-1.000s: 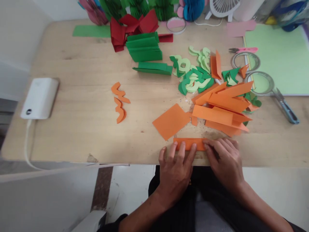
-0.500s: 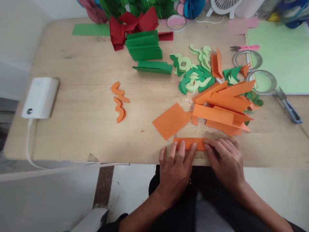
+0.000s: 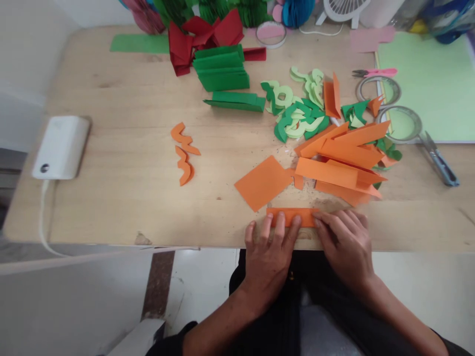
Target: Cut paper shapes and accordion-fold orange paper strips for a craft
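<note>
A narrow strip of folded orange paper [image 3: 307,219] lies flat along the table's front edge. My left hand [image 3: 270,247] rests on its left part, fingers spread and fingertips pressing it down. At the strip's right end, my right hand [image 3: 347,240] has thumb and forefinger pinched together on the paper, with the other fingers curled. Just behind the strip is a flat orange paper rectangle [image 3: 262,183]. A pile of folded orange papers [image 3: 334,173] sits beyond my right hand. Two wavy orange cut-outs [image 3: 184,165] lie farther left.
Green and pale-green cut-outs [image 3: 297,118] lie behind the orange pile. Folded green papers [image 3: 222,71] and red papers [image 3: 204,37] stand at the back. To the right are scissors [image 3: 440,160], tape rolls [image 3: 401,123] and pink-handled snips [image 3: 382,72]. A white corded box [image 3: 61,148] sits left.
The view has shifted slightly, so the table appears a little higher. Both hands keep their places on the orange strip.
</note>
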Demonstrator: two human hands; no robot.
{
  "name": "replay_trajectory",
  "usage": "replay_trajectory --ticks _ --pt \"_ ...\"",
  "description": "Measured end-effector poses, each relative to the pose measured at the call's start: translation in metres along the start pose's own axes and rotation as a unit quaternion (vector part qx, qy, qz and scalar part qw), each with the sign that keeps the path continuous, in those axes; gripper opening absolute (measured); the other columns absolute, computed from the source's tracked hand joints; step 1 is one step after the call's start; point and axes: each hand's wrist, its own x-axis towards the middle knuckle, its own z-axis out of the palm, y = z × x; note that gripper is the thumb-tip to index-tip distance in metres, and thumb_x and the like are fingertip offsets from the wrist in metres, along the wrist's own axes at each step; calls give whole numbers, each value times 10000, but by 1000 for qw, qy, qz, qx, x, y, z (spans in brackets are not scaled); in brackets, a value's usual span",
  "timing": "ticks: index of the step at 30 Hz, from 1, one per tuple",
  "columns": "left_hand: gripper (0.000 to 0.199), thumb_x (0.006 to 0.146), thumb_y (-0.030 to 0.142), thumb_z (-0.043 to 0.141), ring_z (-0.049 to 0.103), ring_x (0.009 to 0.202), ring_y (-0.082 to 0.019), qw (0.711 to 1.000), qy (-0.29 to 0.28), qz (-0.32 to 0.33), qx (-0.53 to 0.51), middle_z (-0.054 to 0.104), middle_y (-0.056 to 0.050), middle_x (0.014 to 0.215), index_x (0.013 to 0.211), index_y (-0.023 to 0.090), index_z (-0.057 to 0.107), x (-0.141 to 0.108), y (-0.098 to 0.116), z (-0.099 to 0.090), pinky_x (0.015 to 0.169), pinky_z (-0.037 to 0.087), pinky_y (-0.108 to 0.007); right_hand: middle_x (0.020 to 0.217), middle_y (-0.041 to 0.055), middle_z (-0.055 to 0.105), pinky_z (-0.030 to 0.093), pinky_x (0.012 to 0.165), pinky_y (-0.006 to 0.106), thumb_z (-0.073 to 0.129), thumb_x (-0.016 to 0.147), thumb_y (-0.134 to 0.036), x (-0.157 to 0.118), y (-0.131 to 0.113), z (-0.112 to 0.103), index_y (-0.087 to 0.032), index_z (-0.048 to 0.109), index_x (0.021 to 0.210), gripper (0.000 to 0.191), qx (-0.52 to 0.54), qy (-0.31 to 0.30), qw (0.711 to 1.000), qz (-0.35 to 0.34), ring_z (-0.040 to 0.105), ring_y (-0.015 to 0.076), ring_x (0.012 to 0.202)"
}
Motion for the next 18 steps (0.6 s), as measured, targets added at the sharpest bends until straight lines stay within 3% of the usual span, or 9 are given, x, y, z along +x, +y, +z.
replay_trajectory --ticks 3,7,11,18 --pt "485 860 226 556 443 1193 -292 1000 -2 2 0 562 -95 1260 1344 257 526 -1 0 0 1037 296 -528 1009 69 649 391 827 385 605 849 -185 -10 -4 -2 -239 644 1013 176 -21 22 999 -32 567 226 930" --pt "492 861 239 562 438 1200 -286 1000 -9 -5 -4 559 -93 1266 1350 264 518 -1 1 0 1047 287 -526 1239 78 589 315 1003 457 611 848 -230 -24 -8 -3 -271 638 1096 253 -39 5 995 -95 461 289 1207" --pt "498 853 242 594 436 1198 -276 1000 1 -8 4 559 -95 1245 1345 268 520 0 2 1 1049 292 -514 1317 84 571 291 1051 462 626 834 -254 -30 -3 -4 -273 590 1219 388 -52 -34 992 -107 396 282 1295" --pt "505 838 187 597 446 1184 -283 1000 5 1 4 531 -99 1260 1334 254 529 -1 1 0 1041 298 -524 1322 94 570 295 1043 493 643 825 -277 -37 16 -11 -287 590 1230 408 -73 -31 991 -107 375 299 1322"
